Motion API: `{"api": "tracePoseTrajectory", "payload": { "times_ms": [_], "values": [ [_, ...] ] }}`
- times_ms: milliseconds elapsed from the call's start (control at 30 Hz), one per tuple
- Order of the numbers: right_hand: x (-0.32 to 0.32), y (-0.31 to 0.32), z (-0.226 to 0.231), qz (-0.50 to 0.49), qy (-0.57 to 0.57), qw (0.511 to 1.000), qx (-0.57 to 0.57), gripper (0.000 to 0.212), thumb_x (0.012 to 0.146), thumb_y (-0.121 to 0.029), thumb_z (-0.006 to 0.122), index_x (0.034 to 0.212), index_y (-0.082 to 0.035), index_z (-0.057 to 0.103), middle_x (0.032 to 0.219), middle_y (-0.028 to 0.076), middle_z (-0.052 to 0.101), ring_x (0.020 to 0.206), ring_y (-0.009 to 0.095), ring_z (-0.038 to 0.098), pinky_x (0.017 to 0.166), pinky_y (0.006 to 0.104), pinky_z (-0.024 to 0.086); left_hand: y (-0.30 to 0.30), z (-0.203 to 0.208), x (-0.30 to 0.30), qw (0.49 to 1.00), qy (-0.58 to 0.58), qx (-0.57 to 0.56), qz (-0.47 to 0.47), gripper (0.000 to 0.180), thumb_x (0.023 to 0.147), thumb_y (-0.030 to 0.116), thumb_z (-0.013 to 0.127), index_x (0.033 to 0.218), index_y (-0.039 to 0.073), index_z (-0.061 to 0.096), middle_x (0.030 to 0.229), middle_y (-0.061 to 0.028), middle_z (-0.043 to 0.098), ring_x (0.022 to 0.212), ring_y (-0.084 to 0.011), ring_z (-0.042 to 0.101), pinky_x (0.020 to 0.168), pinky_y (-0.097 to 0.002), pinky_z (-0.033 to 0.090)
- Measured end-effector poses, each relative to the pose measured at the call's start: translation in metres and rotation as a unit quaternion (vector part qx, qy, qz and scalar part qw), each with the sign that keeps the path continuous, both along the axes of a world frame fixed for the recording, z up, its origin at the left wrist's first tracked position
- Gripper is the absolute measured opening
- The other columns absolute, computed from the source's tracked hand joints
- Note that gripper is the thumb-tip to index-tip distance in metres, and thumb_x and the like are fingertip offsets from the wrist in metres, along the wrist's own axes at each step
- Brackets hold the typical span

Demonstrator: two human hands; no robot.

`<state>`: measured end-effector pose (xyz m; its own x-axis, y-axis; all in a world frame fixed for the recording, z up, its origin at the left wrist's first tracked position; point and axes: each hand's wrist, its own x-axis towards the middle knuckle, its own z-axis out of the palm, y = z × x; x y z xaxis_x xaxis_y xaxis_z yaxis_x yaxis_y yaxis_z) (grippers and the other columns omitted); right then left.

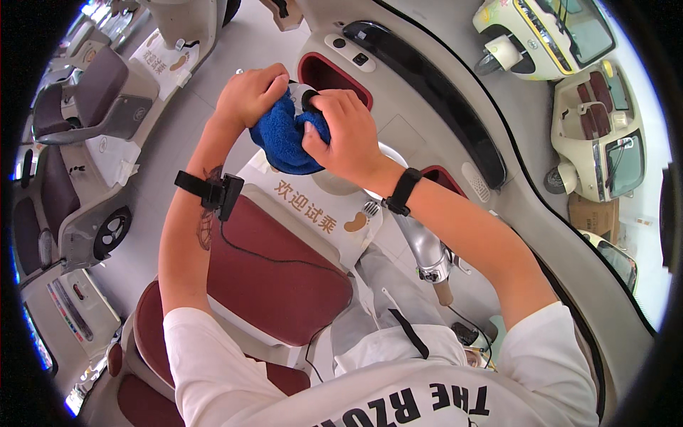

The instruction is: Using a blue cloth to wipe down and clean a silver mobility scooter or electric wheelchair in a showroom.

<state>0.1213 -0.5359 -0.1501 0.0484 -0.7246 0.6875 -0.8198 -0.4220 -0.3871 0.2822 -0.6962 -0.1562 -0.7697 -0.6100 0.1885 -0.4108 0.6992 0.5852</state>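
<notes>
Blue cloth gripped in both hands, in front of a cream dashboard

The blue cloth (283, 142) is bunched between the two hands, in front of the dashboard (445, 132) and above a white printed sheet (267, 174). A pale part with a black piece on it (298, 95) shows between the hands at the cloth's upper edge; most of it is covered, so I cannot tell what it is.

The left hand (250, 94) has its fingers curled and clamped on the cloth's upper left side, their tips hidden. The right hand (347, 133) pinches the other side, thumb pressed into the folds and fingers bent over the top, by the black piece.

The step in hand looks like rubbing or wiping with the cloth. The next move probably calls for a firm grip with one hand and a shift of the folds with the other, so that a fresh patch meets the surface.

Beyond the hands, a red-lined pocket (334, 80) is set into the dashboard, and a silver column (424, 249) ends in a brown grip (443, 293). A dark red seat (274, 252) lies below the left forearm. Other small vehicles (601, 135) stand outside at right.
</notes>
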Motion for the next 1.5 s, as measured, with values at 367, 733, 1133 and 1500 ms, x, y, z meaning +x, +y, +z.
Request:
{"api": "tracePoseTrajectory", "payload": {
  "times_ms": [367, 733, 1133, 1500],
  "values": [
    [0.002, 0.003, 0.005, -0.005, -0.002, 1.000, 0.013, 0.035, 0.077, -0.016, 0.070, 0.107, -0.002, 0.057, 0.104, 0.018, 0.061, 0.095, 0.038, 0.058, 0.082, 0.0471, 0.048, 0.002, 0.002, 0.000, 0.999, 0.027, 0.013, -0.026, 0.045, 0.096, 0.044, 0.038, 0.107, 0.010, 0.064, 0.092, -0.0195, 0.068, 0.090, -0.0404, 0.063, 0.079, -0.0495, 0.048],
    [-0.001, 0.001, 0.005, -0.008, -0.016, 1.000, 0.008, 0.032, 0.078, -0.018, 0.069, 0.104, -0.003, 0.057, 0.101, 0.017, 0.061, 0.095, 0.036, 0.058, 0.081, 0.0456, 0.047, 0.002, -0.005, 0.000, 0.996, 0.072, -0.052, -0.013, 0.045, 0.099, 0.036, 0.037, 0.118, 0.009, 0.068, 0.118, -0.0139, 0.068, 0.119, -0.0326, 0.057, 0.099, -0.0418, 0.045],
    [0.002, 0.005, 0.006, -0.011, -0.001, 1.000, -0.019, 0.029, 0.079, -0.022, 0.068, 0.100, -0.004, 0.060, 0.097, 0.013, 0.061, 0.093, 0.034, 0.058, 0.079, 0.0451, 0.047, 0.022, -0.023, 0.002, 0.982, 0.151, -0.056, 0.097, 0.035, 0.097, 0.031, 0.048, 0.100, 0.005, 0.072, 0.114, -0.0084, 0.072, 0.113, -0.0320, 0.064, 0.092, -0.0400, 0.049],
    [0.006, 0.006, 0.010, -0.013, -0.028, 1.000, -0.005, 0.032, 0.068, -0.024, 0.076, 0.092, -0.010, 0.061, 0.098, 0.006, 0.058, 0.100, 0.028, 0.055, 0.085, 0.0443, 0.042, 0.022, -0.032, 0.004, 0.952, 0.263, -0.007, 0.155, 0.027, 0.089, 0.022, 0.049, 0.080, -0.001, 0.061, 0.076, -0.0154, 0.060, 0.069, -0.0294, 0.058, 0.067, -0.0379, 0.044]
  ]
}}
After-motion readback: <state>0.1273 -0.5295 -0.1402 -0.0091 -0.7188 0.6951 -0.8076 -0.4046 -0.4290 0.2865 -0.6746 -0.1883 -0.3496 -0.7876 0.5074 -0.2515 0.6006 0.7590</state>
